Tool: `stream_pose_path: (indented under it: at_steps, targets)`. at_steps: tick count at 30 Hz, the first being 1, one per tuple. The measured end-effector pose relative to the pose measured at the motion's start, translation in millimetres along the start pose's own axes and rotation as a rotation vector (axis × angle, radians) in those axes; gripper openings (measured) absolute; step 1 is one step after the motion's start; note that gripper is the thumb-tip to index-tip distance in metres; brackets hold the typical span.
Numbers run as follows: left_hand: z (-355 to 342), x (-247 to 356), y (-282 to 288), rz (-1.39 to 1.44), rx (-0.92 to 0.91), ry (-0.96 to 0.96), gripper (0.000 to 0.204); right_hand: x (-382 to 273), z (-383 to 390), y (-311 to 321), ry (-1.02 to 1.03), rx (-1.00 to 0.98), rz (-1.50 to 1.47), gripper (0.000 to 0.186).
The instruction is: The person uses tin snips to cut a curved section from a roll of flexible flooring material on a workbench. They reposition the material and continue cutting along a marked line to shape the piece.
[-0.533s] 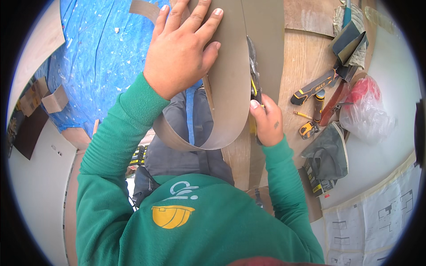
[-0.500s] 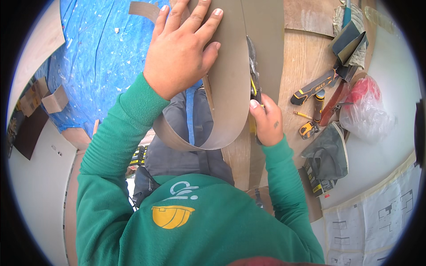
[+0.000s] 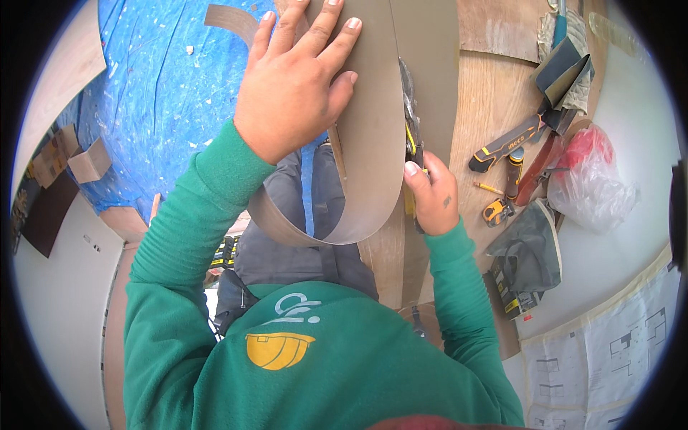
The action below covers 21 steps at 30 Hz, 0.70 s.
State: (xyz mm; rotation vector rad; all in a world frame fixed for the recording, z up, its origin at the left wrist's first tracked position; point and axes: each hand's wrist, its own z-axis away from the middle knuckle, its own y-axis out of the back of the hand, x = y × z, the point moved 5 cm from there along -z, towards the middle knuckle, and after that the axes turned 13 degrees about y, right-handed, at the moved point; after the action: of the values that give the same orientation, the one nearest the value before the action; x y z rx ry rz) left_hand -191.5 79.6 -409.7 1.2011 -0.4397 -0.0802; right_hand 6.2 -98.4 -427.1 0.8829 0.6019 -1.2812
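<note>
A flexible grey-brown laminate sheet (image 3: 369, 136) lies before me, its near end curling down and around above my lap. My left hand (image 3: 297, 79) rests flat on it, fingers spread and pointing away. Along the sheet's right edge, my right hand (image 3: 432, 192) grips dark snips (image 3: 411, 118) with yellow on the handles. Their blades point away from me and lie at a long, narrow line that divides the sheet from the grey-brown piece (image 3: 430, 64) to its right. The fingers of my right hand are mostly hidden below the handles.
On the wooden board (image 3: 491, 93) at the right lie a black-and-orange tool (image 3: 509, 142), a pencil (image 3: 489, 187) and a tape measure (image 3: 496, 211). A plastic bag (image 3: 591, 179) sits by the wall. Blue sheeting (image 3: 172, 86) covers the far-left floor, near an open carton (image 3: 89, 161).
My left hand has shifted very slightly to the right. The snips and my right hand stay in nearly the same place.
</note>
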Motion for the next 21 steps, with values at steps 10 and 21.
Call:
stream_pose_path:
  at_steps: [10, 21]
  targets:
    - [-1, 1, 1, 0.011, 0.002, -0.002, 0.063, 5, 0, -1, -0.001, -0.006, 0.003, 0.041]
    - [4, -7, -9, -0.001, 0.145, -0.018, 0.06, -11, -5, -5, -0.012, 0.003, -0.19, 0.044]
